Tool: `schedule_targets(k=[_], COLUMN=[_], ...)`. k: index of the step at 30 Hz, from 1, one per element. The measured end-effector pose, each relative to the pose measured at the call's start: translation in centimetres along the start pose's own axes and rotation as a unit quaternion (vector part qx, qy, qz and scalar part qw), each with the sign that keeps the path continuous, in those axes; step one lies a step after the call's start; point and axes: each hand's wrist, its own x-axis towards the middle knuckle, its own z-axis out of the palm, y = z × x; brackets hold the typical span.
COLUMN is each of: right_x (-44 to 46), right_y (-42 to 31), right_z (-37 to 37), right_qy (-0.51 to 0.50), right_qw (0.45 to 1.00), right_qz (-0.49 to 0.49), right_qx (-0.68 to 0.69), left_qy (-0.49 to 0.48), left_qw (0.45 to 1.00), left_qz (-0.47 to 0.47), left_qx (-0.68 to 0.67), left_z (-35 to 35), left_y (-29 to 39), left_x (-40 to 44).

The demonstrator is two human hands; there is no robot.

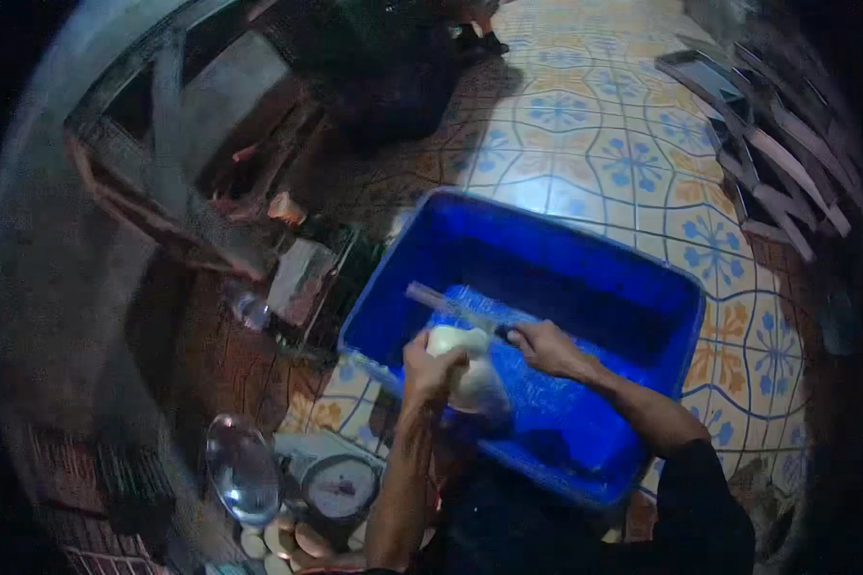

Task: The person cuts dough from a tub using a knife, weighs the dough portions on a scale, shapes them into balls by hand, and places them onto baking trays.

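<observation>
My right hand (547,349) is closed around the dark handle of a knife (439,301), whose long blade points left over the tub. Its blade passes just above a smooth, pale, rounded lump (458,339); blur hides whether they touch. My left hand (431,369) grips that lump from the left, its thumb across the near side. More of a whitish mass (482,388) shows below my left fingers, and I cannot make out whether it is the same piece. Both hands are over a large blue plastic tub (686,287) with shredded-looking pale bits (547,383) on its bottom.
A dial scale (339,486) stands at the lower left beside a shiny metal pan (243,470) and several round pale pieces (283,539). Patterned tiles (633,158) cover the floor. Slatted frames (777,158) stand at the right, a wooden frame (153,206) at the left.
</observation>
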Motion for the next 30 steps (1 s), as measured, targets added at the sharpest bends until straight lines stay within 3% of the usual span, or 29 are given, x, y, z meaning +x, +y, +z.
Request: schedule_targets(k=[3, 4, 6, 9, 12, 14, 16, 17, 20, 23, 25, 28, 30], right_x=[-5.4, -7.4, -12.3, -13.1, -8.2, -7.2, -11.8, -13.2, -12.6, -7.1, -8.1, -14.3, -13.5], right_y=[-4.1, -5.3, -4.4, -6.7, -7.6, -8.3, -8.6, -8.5, -7.6, -10.5, -10.3, -11.2, -10.1], right_z=[3.4, 3.0, 3.8, 5.7, 8.7, 10.9, 11.7, 12.0, 15.1, 15.7, 17.4, 17.4, 19.0], right_qy=[-0.095, -0.127, -0.117, -0.108, -0.061, -0.049, -0.044, -0.039, 0.007, -0.021, -0.069, -0.083, -0.203], right_qw=[0.991, 0.985, 0.990, 0.990, 0.997, 0.998, 0.996, 0.994, 0.999, 0.992, 0.976, 0.966, 0.964], right_qz=[0.060, 0.092, 0.065, 0.088, 0.040, 0.036, 0.080, 0.099, 0.039, 0.102, 0.147, 0.100, 0.077], right_qx=[-0.068, -0.065, -0.051, -0.007, 0.014, 0.009, 0.013, 0.010, -0.033, 0.065, 0.148, 0.223, 0.154], left_qy=[0.089, 0.089, 0.111, 0.107, 0.107, 0.133, 0.176, 0.132, 0.140, 0.140, 0.178, 0.210, 0.177], left_qw=[0.994, 0.978, 0.974, 0.984, 0.982, 0.980, 0.969, 0.979, 0.970, 0.972, 0.963, 0.968, 0.968], left_qz=[-0.007, -0.013, -0.007, 0.087, 0.131, 0.094, 0.099, 0.115, 0.143, 0.165, 0.197, 0.134, 0.163], left_qx=[-0.070, -0.189, -0.198, -0.109, -0.080, -0.116, -0.143, -0.101, -0.138, -0.093, -0.039, 0.041, 0.067], left_z=[-5.2, -6.6, -8.3, -7.2, -7.1, -8.0, -9.7, -11.2, -9.9, -10.4, -11.7, -14.6, -16.4], left_y=[2.2, 2.1, 2.1, 3.2, 3.1, 5.0, 5.7, 4.5, 4.7, 5.3, 6.3, 6.6, 7.4], left_x=[-2.8, -3.5, -4.6, -7.5, -9.2, -11.2, -12.0, -11.6, -13.0, -13.5, -14.3, -14.7, -15.5])
